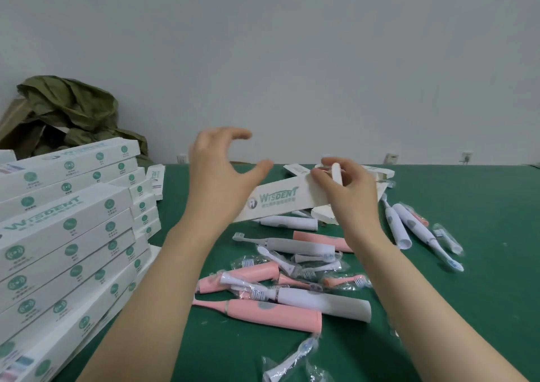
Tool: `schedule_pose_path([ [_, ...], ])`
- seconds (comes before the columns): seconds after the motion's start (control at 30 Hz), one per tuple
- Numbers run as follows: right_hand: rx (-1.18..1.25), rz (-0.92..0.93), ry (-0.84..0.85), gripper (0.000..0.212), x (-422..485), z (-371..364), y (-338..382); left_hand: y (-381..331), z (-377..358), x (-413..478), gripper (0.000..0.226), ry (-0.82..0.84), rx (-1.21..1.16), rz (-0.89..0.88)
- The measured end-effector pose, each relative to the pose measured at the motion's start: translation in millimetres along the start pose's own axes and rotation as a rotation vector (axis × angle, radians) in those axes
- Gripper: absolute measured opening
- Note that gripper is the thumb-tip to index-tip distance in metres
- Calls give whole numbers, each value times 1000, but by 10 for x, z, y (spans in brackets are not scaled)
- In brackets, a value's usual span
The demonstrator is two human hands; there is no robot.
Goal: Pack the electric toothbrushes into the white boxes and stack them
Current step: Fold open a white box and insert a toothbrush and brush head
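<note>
Hands over an open box, loose toothbrushes in front

Nearest on the green table (482, 279) lie a pink toothbrush (271, 316) and a white toothbrush (324, 304) among wrapped brush heads. Beyond them the right hand (347, 194) pinches a white piece (337, 174) at the end of the white box (277, 200), held tilted above the pile. The left hand (216, 174) hovers spread, holding nothing. Stacked boxes (67, 235) rise at left.
</note>
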State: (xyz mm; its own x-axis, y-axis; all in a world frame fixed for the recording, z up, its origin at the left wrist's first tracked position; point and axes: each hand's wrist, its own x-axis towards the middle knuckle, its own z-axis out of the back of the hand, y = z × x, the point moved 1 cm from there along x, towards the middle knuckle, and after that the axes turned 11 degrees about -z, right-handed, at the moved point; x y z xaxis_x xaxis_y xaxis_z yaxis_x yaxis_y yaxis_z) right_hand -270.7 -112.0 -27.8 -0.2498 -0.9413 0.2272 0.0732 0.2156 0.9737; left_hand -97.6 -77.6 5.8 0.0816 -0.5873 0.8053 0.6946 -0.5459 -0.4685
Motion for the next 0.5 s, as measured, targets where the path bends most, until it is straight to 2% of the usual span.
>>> schedule_pose_path([
  [0.07, 2, 52, 60, 11, -84, -43, 84, -70, -83, -55, 58, 167, 14, -64],
  [0.17, 155, -31, 145, 10, -191, -91, 210, -150, -197, -121, 72, 372, -1, -220],
  [0.23, 284, -118, 241, 17, -221, -103, 270, -163, -209, -125, 69, 351, 12, -343],
  [0.33, 478, -222, 351, 28, -200, -56, 309, -133, -122, -78, 75, 273, -114, -314],
  [0.4, 490, -285, 366, 18, -185, -44, 284, -89, -59, -48, 70, 280, -65, -299],
  [0.5, 472, -350, 385, 9, -202, -95, 180, -9, -10, -47, 53, 394, 80, -314],
])
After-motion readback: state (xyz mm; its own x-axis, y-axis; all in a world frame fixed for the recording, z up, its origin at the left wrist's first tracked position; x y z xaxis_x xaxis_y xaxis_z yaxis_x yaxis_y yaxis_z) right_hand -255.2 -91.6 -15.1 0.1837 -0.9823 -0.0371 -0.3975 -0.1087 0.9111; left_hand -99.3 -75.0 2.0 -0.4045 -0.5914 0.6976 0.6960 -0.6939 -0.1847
